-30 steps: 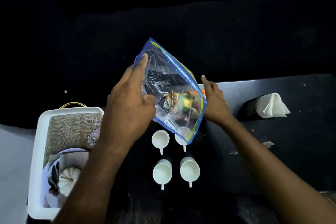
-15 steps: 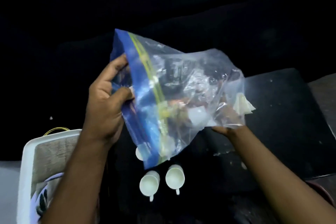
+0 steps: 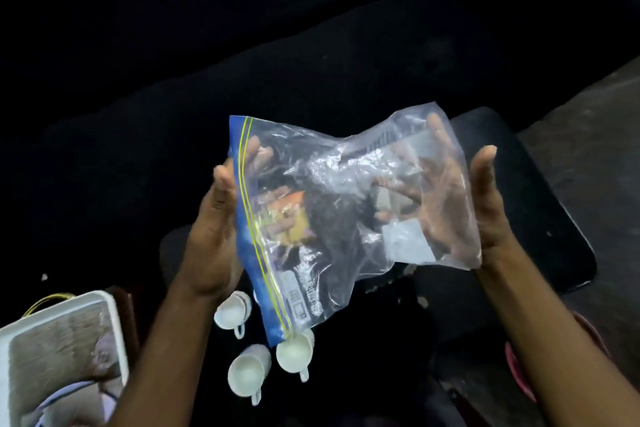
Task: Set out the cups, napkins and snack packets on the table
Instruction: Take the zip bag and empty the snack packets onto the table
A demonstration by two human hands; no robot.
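While clear zip-top plastic bag (image 3: pixel 346 218) hangs in air between both hands, above white cups (image 3: pixel 294 352) near surface (image 3: pixel 540 218) front edge: blue zip seal runs along left side, long axis near upright. Left hand (image 3: pixel 214 229) nearest seal, fingers pinching that edge. Right hand (image 3: pixel 481 204) cradles far end, fingers spread behind plastic. Snack packets (image 3: pixel 287 215) inside; opening likely starts at left.

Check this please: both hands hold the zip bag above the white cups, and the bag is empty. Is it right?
Not quite. In the head view the bag is not empty: colourful packets show through the plastic. The rest stands: the left hand and right hand hold it above the cups.
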